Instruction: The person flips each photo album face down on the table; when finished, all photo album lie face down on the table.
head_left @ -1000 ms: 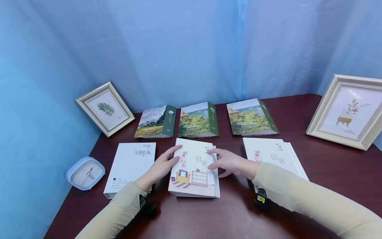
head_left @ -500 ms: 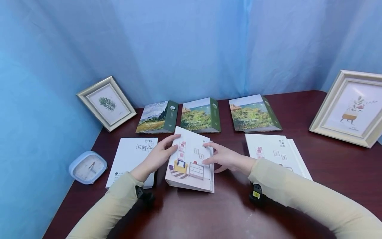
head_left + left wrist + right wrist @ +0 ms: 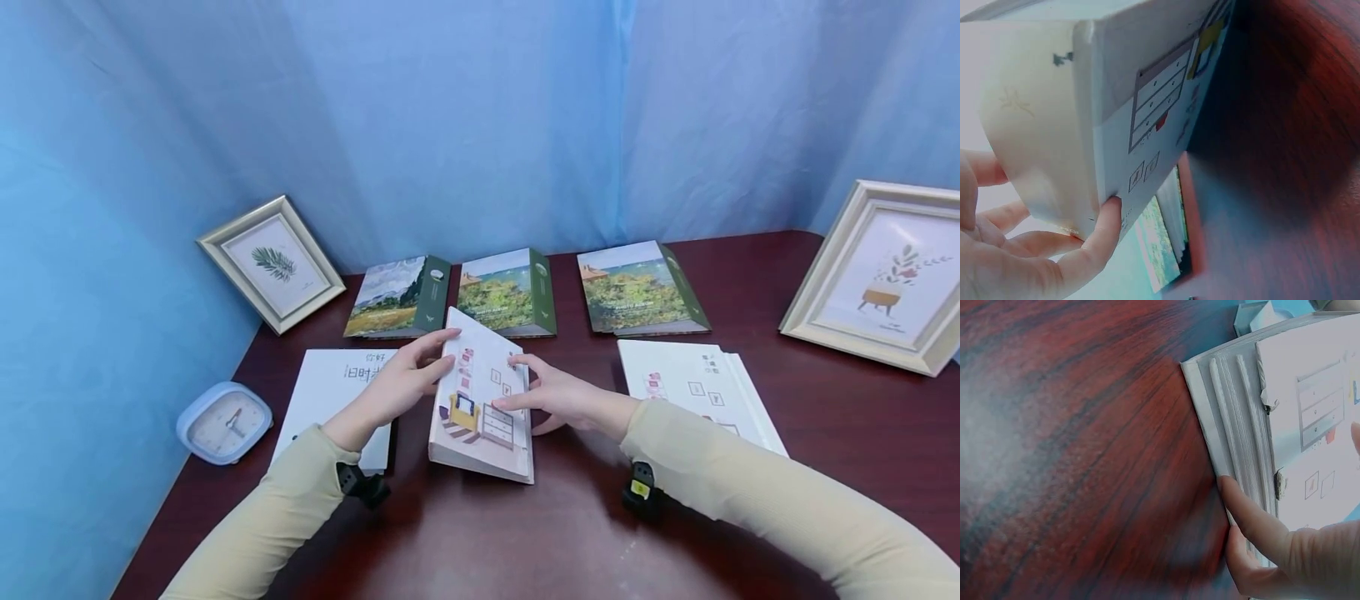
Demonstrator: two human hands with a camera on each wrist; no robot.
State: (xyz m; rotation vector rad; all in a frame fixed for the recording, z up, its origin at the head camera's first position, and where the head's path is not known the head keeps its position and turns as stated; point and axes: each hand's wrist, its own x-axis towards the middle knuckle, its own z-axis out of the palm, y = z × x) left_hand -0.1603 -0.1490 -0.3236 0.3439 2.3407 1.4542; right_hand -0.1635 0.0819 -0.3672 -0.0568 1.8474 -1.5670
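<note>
From where I'm standing, a pale blue fabric curtain (image 3: 480,125) is hanging round a dark red-brown wooden table (image 3: 570,533). A cream rectangular picture frame with a potted-plant print (image 3: 879,279) is standing at the right; a silvery-gold rectangular picture frame with a green leaf print (image 3: 274,265) is tilting at the left. A white hardcover album with a printed yellow armchair and drawers (image 3: 482,379) is slanting between two hands at the middle of the table; I can't tell whether its lower edge is touching the wood. A matching white hardcover album (image 3: 675,379) is lying to its right, and a white book with dark lettering (image 3: 333,379) is lying to its left. Three landscape-covered albums with green spines (image 3: 510,293) are lying in a row behind. The left hand (image 3: 401,379) is gripping the held album by its spine side; the right hand (image 3: 566,396) is holding the page-edge side, two fingertips resting on the cover. A light blue rounded plastic clock (image 3: 225,422) is sitting at the table's left edge, and small black wrist devices (image 3: 363,486) are hanging beneath the person's cream sleeves (image 3: 247,521)
</note>
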